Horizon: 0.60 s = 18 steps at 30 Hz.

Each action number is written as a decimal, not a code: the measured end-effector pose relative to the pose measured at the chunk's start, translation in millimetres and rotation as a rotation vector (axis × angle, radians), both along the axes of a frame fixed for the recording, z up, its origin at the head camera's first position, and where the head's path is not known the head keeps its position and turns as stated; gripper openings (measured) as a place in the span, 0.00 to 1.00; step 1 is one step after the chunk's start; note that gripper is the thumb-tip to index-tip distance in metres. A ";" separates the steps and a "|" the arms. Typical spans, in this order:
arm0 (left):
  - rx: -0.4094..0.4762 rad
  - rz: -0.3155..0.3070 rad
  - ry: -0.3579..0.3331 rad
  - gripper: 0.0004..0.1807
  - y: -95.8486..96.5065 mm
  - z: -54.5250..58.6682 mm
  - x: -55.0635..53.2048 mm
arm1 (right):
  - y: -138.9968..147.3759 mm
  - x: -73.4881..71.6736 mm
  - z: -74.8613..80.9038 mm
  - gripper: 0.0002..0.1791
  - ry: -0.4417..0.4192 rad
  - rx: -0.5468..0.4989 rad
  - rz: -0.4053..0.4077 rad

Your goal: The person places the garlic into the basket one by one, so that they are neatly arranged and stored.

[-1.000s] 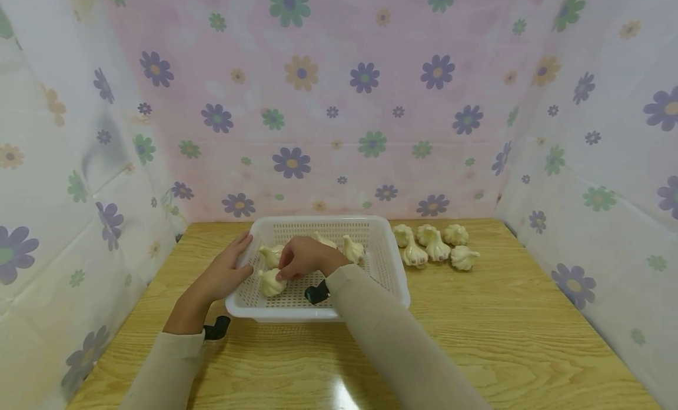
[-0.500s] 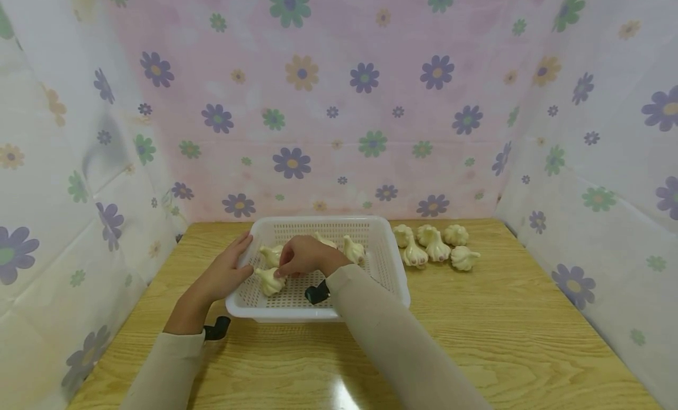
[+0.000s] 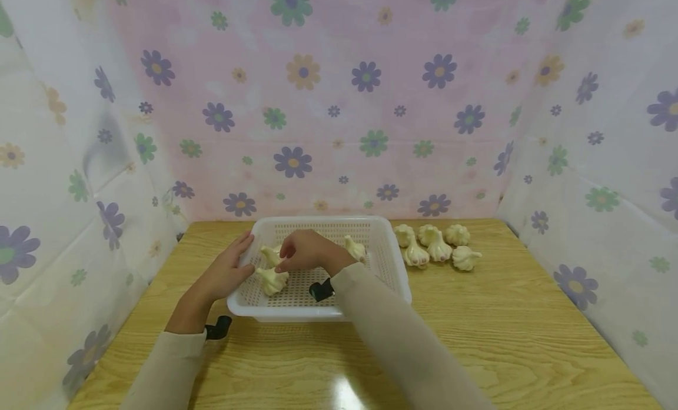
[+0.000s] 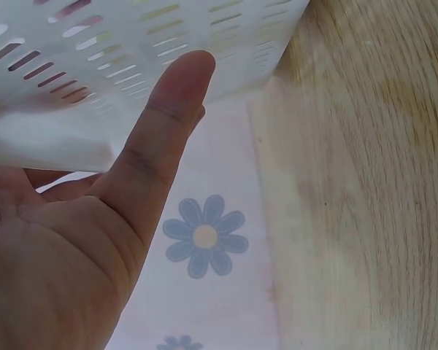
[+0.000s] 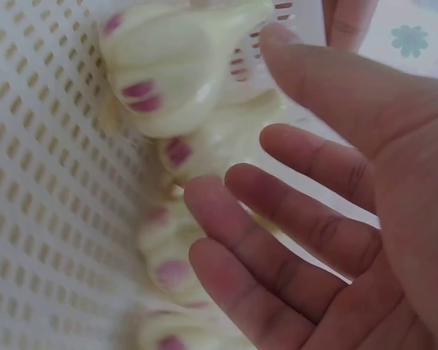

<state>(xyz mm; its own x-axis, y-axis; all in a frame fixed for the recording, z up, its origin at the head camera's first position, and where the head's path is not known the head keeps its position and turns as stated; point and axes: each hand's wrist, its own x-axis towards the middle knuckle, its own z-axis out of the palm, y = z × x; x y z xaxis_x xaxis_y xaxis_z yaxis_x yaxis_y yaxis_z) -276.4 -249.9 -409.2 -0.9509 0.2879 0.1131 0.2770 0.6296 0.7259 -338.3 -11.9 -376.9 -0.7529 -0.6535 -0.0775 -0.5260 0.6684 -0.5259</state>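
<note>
In the head view, a white slotted plastic basket (image 3: 320,311) stands on the table. Glossy cream garlic bulbs lie inside it: a front-left bulb (image 3: 272,282), one behind it (image 3: 270,255) and a right bulb (image 3: 355,249). My left hand (image 3: 225,275) holds the basket's left side, thumb apart from the fingers; the left wrist view shows the thumb (image 4: 157,138) against the slotted wall. Over the basket, my right hand (image 3: 312,251) holds nothing. Its fingers look loosely bent in the right wrist view, thumb tip close to a purple-spotted bulb (image 5: 168,69).
Several more garlic bulbs (image 3: 436,246) sit to the right of the basket, near the back of the wooden table (image 3: 508,333). Flower-printed cloth (image 3: 339,104) hangs at the back and both sides. A dark wrist camera (image 3: 321,290) on the right wrist reaches over the basket.
The front-left garlic bulb has tilted and shifted slightly left, its stem turning toward my left thumb. My right fingers have come away from it, slightly upward. My left hand keeps its place.
</note>
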 end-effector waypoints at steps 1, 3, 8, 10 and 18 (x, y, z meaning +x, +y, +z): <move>0.000 0.001 -0.001 0.43 0.1 0.0 0.0 | 0.9 0.1 1.7 0.21 0.003 -0.002 -0.003; -0.001 0.000 -0.004 0.43 0.0 -0.2 -0.1 | 3.6 0.6 5.2 0.23 -0.001 -0.017 -0.007; -0.008 0.002 -0.008 0.43 0.0 -0.3 0.0 | 14.9 4.0 17.3 0.27 0.018 -0.060 0.019; -0.012 0.004 -0.007 0.43 -0.1 -0.4 -0.4 | 21.4 7.2 23.6 0.26 0.021 -0.084 0.028; -0.009 -0.002 0.005 0.43 0.8 0.5 -0.7 | 56.1 19.7 41.3 0.30 -0.022 -0.223 0.048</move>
